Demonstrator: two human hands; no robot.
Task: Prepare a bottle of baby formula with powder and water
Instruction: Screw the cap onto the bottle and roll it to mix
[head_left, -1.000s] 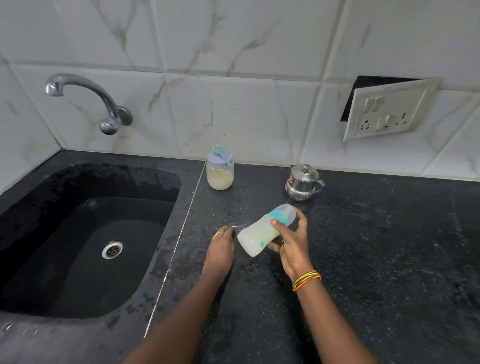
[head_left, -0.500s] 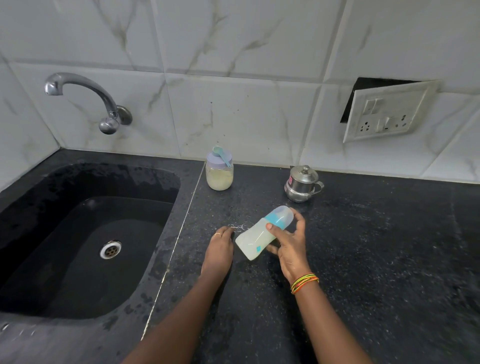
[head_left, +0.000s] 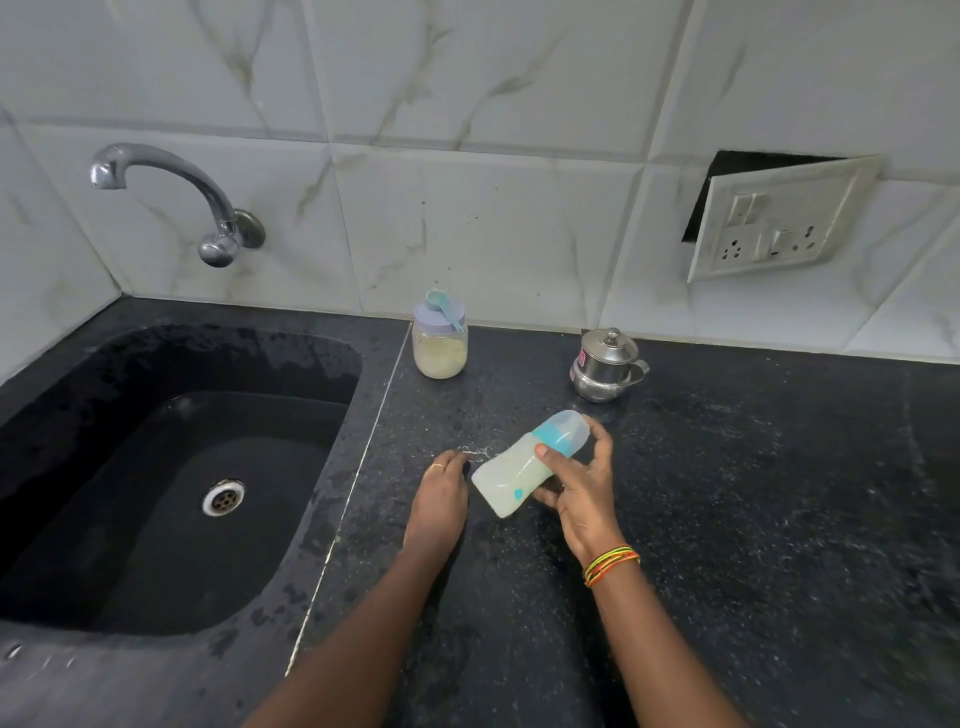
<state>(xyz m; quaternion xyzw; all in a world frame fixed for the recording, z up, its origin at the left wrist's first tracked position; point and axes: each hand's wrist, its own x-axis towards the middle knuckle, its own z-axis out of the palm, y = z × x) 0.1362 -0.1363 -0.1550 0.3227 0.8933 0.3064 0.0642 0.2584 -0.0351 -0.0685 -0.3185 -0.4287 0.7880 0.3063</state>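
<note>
Above the black counter (head_left: 727, 519), between sink and kettle: right hand (head_left: 582, 493) wrapped around the baby bottle (head_left: 524, 467), thumb across the teal collar, fingers curled behind the body. Bottle tilted hard, cap end up and away, base down toward the person, clear of the counter. Left hand (head_left: 441, 493) rests on the counter just beside the bottle's base, fingers curled under, holding nothing that shows; whether it touches the bottle, cannot tell.

Risks, as judged:
- Grip sits high, near the collar. A wet or slick body could slide through the fingers, and the base would strike the stone.
- If the collar is not screwed tight, tilting or shaking this far over could weep formula at the thread.
- White spill marks on the counter near the left fingertips suggest a damp surface; a bottle set down there could skid.
- Too short a shake would leave clumps.

Bottle's look: translucent body, pale milky liquid filling most of it, clear dome cap over the teal ring, small teal marking low on the side. No clumps visible, though the wall is cloudy.

Further out: powder jar (head_left: 440, 345) with lilac lid and teal scoop (head_left: 444, 309) on top, against the wall; steel lidded pot (head_left: 605, 366) behind the right hand; sink (head_left: 130, 597) well to the left.
</note>
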